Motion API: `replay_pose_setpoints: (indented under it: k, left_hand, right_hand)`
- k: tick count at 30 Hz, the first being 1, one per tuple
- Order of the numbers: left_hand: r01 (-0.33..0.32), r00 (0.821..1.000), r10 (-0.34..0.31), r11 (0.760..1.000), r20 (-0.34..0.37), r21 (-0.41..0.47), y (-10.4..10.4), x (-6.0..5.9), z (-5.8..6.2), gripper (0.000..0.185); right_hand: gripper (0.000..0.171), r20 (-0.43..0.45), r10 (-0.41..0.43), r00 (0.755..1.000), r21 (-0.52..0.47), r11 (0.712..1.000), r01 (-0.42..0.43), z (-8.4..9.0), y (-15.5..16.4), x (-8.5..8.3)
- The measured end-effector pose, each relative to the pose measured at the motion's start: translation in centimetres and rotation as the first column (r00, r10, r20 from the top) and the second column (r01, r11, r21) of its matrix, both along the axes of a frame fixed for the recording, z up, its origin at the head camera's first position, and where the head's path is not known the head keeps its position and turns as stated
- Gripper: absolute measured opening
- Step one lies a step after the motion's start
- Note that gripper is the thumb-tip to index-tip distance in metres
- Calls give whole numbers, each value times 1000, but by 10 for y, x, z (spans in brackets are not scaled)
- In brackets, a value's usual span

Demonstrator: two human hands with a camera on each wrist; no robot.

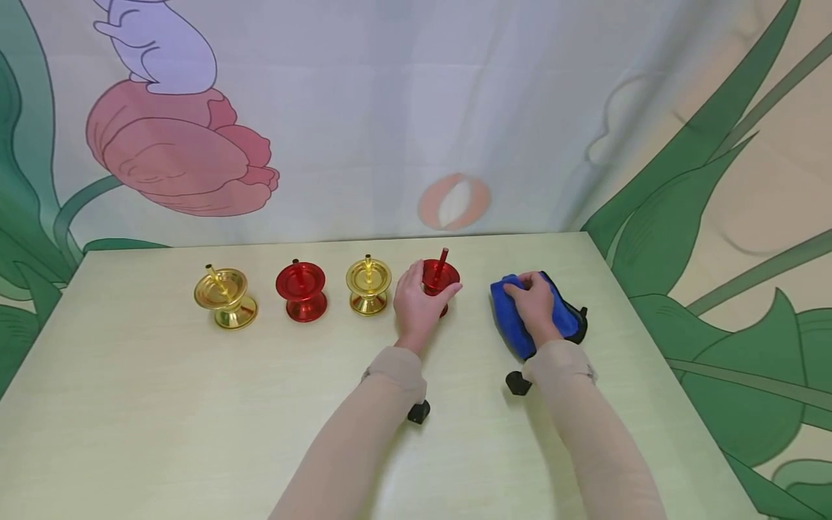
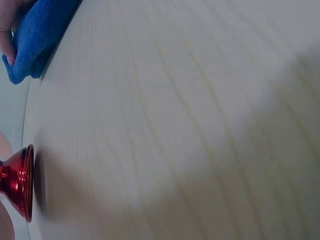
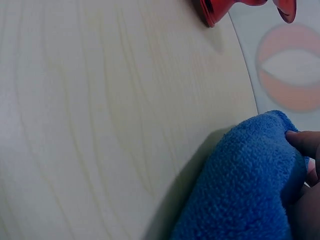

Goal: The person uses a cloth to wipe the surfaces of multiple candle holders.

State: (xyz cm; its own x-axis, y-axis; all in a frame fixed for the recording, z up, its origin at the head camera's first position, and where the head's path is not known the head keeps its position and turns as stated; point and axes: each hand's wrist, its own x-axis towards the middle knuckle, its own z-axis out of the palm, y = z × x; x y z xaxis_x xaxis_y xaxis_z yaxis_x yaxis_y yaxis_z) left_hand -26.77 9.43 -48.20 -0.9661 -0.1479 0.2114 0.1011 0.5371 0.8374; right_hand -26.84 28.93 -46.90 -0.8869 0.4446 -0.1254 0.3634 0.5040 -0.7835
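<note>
My left hand (image 1: 418, 303) grips a red candle holder (image 1: 440, 277), a shiny footed dish with a thin tube standing up from its middle. The fingers cover its left side, and the thumb lies across the front. In the left wrist view, its flared foot (image 2: 21, 182) shows beside a dark shadow; whether it touches the table I cannot tell. With the right hand (image 1: 534, 303) I pinch a blue cloth (image 1: 510, 318) with black edging, bunched on the table to the right. The right wrist view shows the fluffy cloth (image 3: 245, 185) close up, fingers at its edge.
Left of my hands stand a gold holder (image 1: 368, 285), a red holder (image 1: 301, 282) and another gold holder (image 1: 221, 290), in a row near the back edge of the pale wooden table (image 1: 195, 404). A printed curtain (image 1: 364, 130) hangs behind.
</note>
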Motion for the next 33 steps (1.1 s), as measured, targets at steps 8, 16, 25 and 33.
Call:
replay_pose_setpoints:
  k: [8,16,25,33]
  left_hand:
    - [21,999,-21,1000,30,-13,-3,1,0,79]
    - [-13,1000,15,995,27,-103,-10,-3,-6,80]
    - [41,997,-30,988,74,-147,-14,-5,-8,92]
    - [196,979,-183,968,93,-158,-9,10,5,97]
  right_hand:
    - [42,96,215,972,137,964,-227,3,3,1]
    - [68,390,464,795,353,722,-594,2,3,3]
    - [78,503,415,758,428,642,-635,-12,8,6]
    - [78,465,420,780,452,644,-617,-12,17,8]
